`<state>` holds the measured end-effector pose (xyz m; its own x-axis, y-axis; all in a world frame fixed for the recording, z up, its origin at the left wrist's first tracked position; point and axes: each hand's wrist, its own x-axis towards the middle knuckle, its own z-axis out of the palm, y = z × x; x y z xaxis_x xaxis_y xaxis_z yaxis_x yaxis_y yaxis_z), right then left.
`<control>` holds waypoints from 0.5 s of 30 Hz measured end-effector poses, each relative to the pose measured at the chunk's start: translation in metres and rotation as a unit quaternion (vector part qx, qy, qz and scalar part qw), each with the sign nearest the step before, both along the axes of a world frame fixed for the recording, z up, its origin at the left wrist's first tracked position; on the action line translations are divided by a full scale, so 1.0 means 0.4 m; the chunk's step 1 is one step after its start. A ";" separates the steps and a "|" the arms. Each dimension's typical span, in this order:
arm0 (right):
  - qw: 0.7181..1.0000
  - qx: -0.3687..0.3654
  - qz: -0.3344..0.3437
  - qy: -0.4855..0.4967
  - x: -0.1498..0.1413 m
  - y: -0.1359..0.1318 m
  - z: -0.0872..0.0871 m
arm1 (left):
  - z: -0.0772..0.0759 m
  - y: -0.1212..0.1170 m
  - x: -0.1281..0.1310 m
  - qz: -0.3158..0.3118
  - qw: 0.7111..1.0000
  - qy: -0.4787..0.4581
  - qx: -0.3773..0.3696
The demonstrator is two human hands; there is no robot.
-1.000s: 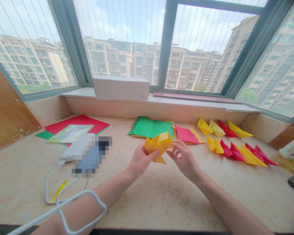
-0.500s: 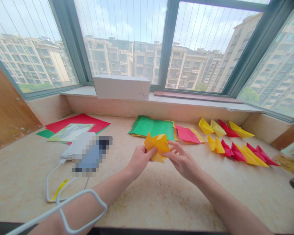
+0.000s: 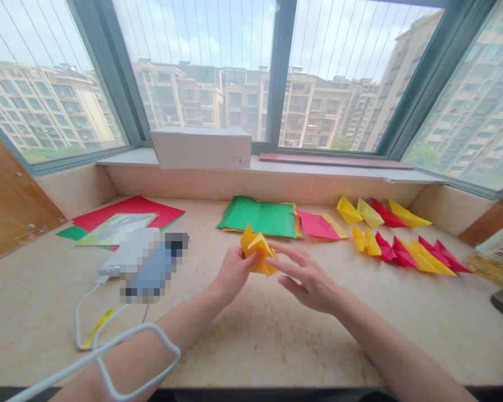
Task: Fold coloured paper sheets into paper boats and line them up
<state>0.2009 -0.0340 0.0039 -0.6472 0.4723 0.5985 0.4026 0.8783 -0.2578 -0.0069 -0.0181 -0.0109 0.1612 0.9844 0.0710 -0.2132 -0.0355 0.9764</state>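
My left hand pinches a partly folded piece of yellow origami paper between thumb and fingers, above the marble sill. My right hand is open with its fingers spread, holding nothing. Its fingertips sit just right of the yellow paper and seem not to touch it. The fold's underside is hidden behind my left fingers. Beyond my hands lie a green paper stack and a pink and yellow sheet pile.
Two rows of folded yellow and red paper boats stand to the right. On the left are red and green sheets, a pixelated device and a white cable. A white box sits on the ledge before the windows.
My right hand has let go of the yellow paper and opened, moving slightly away. The paper now looks more tightly folded in my left hand. The view has shifted slightly.
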 end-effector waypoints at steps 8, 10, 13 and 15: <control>0.999 -0.039 -0.029 0.023 -0.014 0.011 -0.015 | 0.005 -0.003 0.006 0.015 1.000 0.011 0.007; 0.998 -0.051 -0.038 0.022 -0.016 0.014 -0.020 | 0.008 -0.008 0.010 0.027 0.999 0.029 0.013; 0.996 -0.074 -0.033 0.031 -0.020 0.018 -0.030 | 0.009 -0.015 0.015 0.032 0.998 0.044 0.009; 0.995 -0.084 -0.020 0.049 -0.025 0.019 -0.039 | 0.007 -0.018 0.017 0.025 0.999 0.042 -0.002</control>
